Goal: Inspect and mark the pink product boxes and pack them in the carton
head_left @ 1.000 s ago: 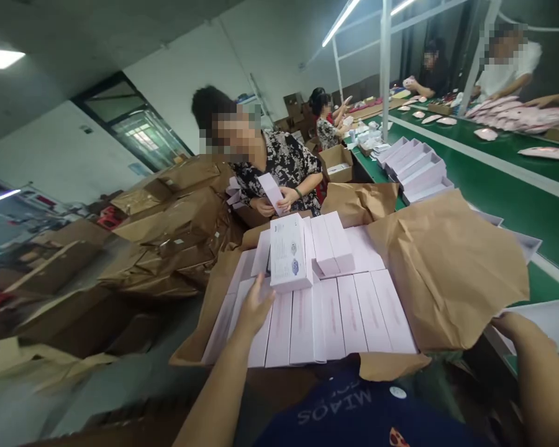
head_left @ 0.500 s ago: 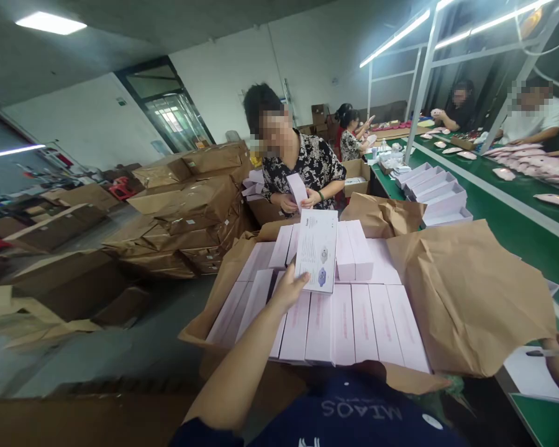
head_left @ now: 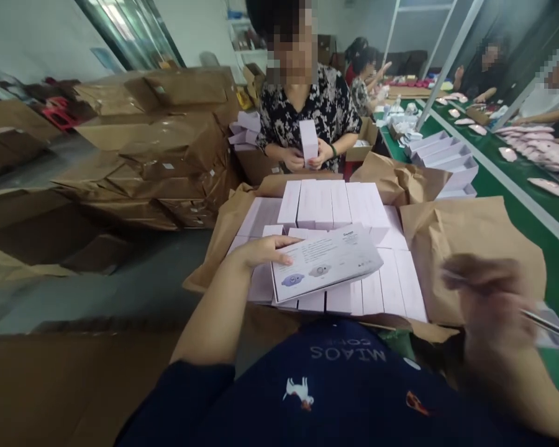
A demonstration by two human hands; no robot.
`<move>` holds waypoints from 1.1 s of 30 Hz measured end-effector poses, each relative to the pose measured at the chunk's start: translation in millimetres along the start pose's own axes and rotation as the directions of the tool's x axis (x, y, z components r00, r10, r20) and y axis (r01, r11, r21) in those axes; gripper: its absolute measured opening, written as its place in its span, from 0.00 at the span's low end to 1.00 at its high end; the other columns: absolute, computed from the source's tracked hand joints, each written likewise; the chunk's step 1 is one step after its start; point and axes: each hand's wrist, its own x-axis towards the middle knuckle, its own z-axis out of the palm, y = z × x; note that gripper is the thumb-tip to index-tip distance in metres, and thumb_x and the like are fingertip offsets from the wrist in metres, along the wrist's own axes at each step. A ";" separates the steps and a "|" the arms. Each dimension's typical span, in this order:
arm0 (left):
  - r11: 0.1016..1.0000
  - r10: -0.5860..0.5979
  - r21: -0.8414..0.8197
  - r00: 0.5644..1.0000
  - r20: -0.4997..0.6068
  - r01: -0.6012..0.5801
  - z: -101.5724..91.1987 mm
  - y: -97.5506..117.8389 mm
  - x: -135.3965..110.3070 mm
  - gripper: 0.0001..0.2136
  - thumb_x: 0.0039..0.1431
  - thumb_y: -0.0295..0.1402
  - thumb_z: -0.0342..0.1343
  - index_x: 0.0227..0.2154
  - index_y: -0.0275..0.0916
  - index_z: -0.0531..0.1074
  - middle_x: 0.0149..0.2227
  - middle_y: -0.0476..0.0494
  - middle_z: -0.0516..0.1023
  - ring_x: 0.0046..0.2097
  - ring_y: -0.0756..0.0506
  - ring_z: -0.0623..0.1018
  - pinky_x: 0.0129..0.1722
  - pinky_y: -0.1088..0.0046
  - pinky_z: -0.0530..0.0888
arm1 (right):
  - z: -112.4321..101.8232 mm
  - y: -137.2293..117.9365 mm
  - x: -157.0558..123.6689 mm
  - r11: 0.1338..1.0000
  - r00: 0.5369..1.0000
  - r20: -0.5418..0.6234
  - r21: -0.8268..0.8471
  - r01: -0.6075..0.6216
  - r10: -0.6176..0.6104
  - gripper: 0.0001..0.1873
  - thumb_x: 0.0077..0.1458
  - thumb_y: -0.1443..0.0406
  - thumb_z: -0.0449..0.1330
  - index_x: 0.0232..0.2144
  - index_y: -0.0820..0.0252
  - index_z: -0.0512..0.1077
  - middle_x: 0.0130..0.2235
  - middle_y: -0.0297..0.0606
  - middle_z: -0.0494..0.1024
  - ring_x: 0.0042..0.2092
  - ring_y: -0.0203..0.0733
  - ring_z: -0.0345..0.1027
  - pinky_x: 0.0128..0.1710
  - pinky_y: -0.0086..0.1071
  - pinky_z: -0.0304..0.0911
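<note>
My left hand (head_left: pixel 265 251) is closed on the near left end of a white printed box (head_left: pixel 328 257), thumb across its top. The box lies tilted above the packed carton; its face shows small text and two pictures of a device. Beneath are rows of pale pink boxes (head_left: pixel 391 282) in the carton, some in a second layer (head_left: pixel 323 202). My right hand (head_left: pixel 491 304), smeared by motion, is raised by the carton's right side. A thin, shiny pen-like stick (head_left: pixel 552 326) sticks out from it to the right; its exact kind is unclear.
Brown paper (head_left: pixel 475 254) folds out over the carton's right side. Across from me a person (head_left: pixel 307 118) holds a pale box (head_left: pixel 309 143). Wrapped cartons (head_left: pixel 177 149) are stacked left. At right, a green workbench (head_left: pixel 494 167) bears open box trays (head_left: pixel 447 158); several people sit there.
The box in my left hand has turned from upright to lying sideways, lower and nearer me. My right hand has come in from the right edge. My view has tilted down.
</note>
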 end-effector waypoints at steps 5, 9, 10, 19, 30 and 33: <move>0.998 -0.005 -0.067 0.999 0.036 0.007 5.1 -8.4 9.6 0.32 0.41 0.40 0.72 0.53 0.42 0.77 0.53 0.43 0.81 0.52 0.38 0.79 0.54 0.61 0.74 | 99.0 -40.7 56.8 0.936 0.846 0.519 0.344 -0.076 -0.122 0.16 0.63 0.55 0.59 0.28 0.57 0.64 0.25 0.30 0.67 0.26 0.32 0.61 0.25 0.30 0.59; 0.995 -0.007 -0.101 1.000 0.031 0.010 5.6 -10.8 7.2 0.28 0.41 0.39 0.72 0.50 0.41 0.79 0.47 0.41 0.83 0.49 0.34 0.81 0.51 0.57 0.76 | 148.1 -29.5 75.4 0.953 0.791 0.590 0.112 -0.280 0.163 0.24 0.57 0.51 0.62 0.20 0.56 0.57 0.19 0.25 0.59 0.21 0.29 0.52 0.21 0.28 0.49; 0.993 0.004 -0.118 1.000 0.028 -0.001 5.7 -11.9 7.6 0.28 0.41 0.39 0.72 0.49 0.42 0.80 0.47 0.41 0.83 0.49 0.34 0.81 0.51 0.57 0.76 | 152.1 -26.4 73.8 0.958 0.787 0.585 0.060 -0.282 0.196 0.24 0.56 0.53 0.63 0.19 0.56 0.56 0.18 0.24 0.58 0.21 0.29 0.51 0.21 0.28 0.47; 0.990 0.025 -0.143 0.996 0.081 -0.013 2.4 -15.3 13.9 0.34 0.37 0.41 0.74 0.52 0.42 0.79 0.48 0.40 0.83 0.50 0.31 0.81 0.49 0.56 0.78 | 148.7 -27.4 67.8 0.989 0.796 0.589 -0.044 -0.139 0.138 0.18 0.50 0.71 0.56 0.18 0.55 0.50 0.18 0.24 0.55 0.22 0.28 0.48 0.21 0.28 0.45; 0.991 0.024 -0.130 0.996 0.084 -0.013 -1.2 -11.8 13.7 0.32 0.35 0.39 0.75 0.50 0.41 0.80 0.49 0.39 0.82 0.50 0.31 0.81 0.47 0.56 0.79 | 152.1 -26.1 67.5 0.998 0.804 0.592 -0.022 -0.058 0.060 0.19 0.53 0.68 0.57 0.19 0.56 0.51 0.18 0.24 0.53 0.21 0.28 0.45 0.20 0.28 0.44; 0.992 0.030 -0.121 0.995 0.098 -0.018 -1.7 -12.1 13.6 0.32 0.37 0.41 0.74 0.51 0.42 0.80 0.50 0.40 0.82 0.50 0.31 0.81 0.50 0.55 0.78 | 150.7 -24.5 67.6 0.996 0.796 0.603 0.023 -0.086 0.054 0.19 0.52 0.69 0.58 0.18 0.56 0.51 0.18 0.24 0.54 0.21 0.28 0.46 0.20 0.28 0.45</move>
